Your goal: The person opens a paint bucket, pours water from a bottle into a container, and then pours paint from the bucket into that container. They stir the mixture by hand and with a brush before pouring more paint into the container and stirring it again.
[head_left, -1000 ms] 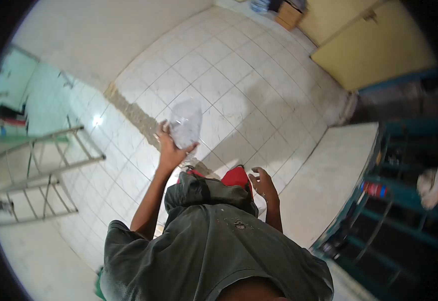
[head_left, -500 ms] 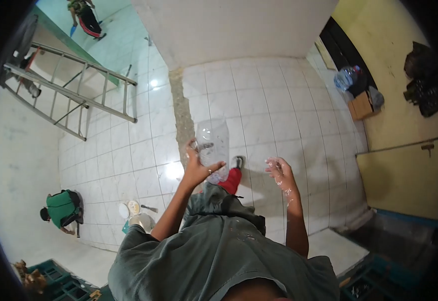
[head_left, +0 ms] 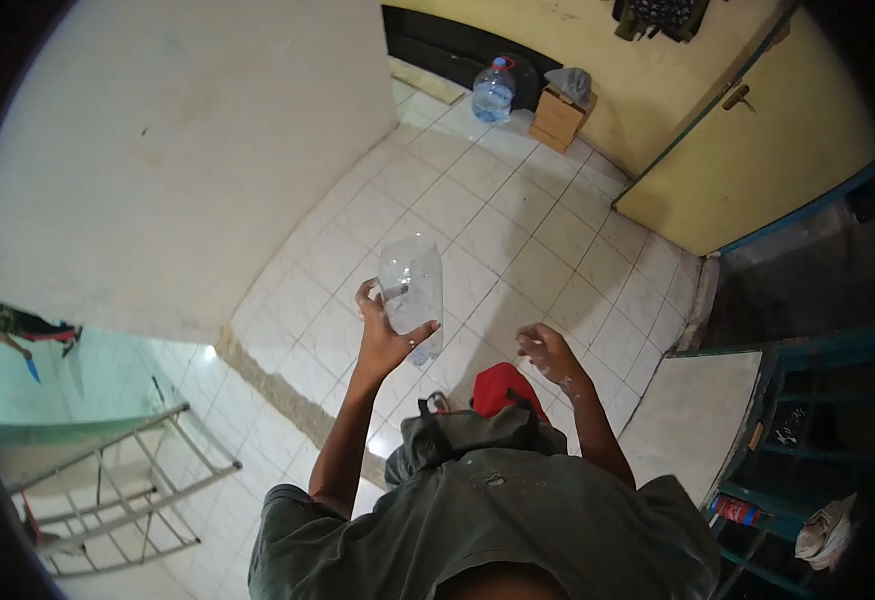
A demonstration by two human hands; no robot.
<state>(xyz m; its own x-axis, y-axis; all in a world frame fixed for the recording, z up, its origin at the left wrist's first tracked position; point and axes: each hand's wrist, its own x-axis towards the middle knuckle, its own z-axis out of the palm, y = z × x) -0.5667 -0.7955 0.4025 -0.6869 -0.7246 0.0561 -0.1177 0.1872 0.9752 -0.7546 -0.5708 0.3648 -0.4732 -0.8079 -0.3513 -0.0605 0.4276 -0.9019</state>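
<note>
My left hand (head_left: 389, 335) is wrapped around a clear plastic bottle (head_left: 412, 285), thumb on the near side and fingers on the far left side. The bottle stands roughly upright in front of me, and its upper end looks cut open. Its lower end tapers below my thumb. Off to the right, my right hand (head_left: 549, 357) hangs in the air with loosely bent fingers and nothing visible in it. White smears mark its fingers and wrist. A gap separates it from the bottle.
A large water bottle (head_left: 493, 92) and a cardboard box (head_left: 560, 118) stand by the far wall. The yellow door (head_left: 757, 140) is at right, green shelving (head_left: 792, 380) at lower right. A metal ladder (head_left: 127, 490) and another person (head_left: 27, 327) are at left.
My view has swung to the right, bringing the door and shelving closer. The person in green has left the view. The bottle stays in my left hand; my right hand's fingers are more bent.
</note>
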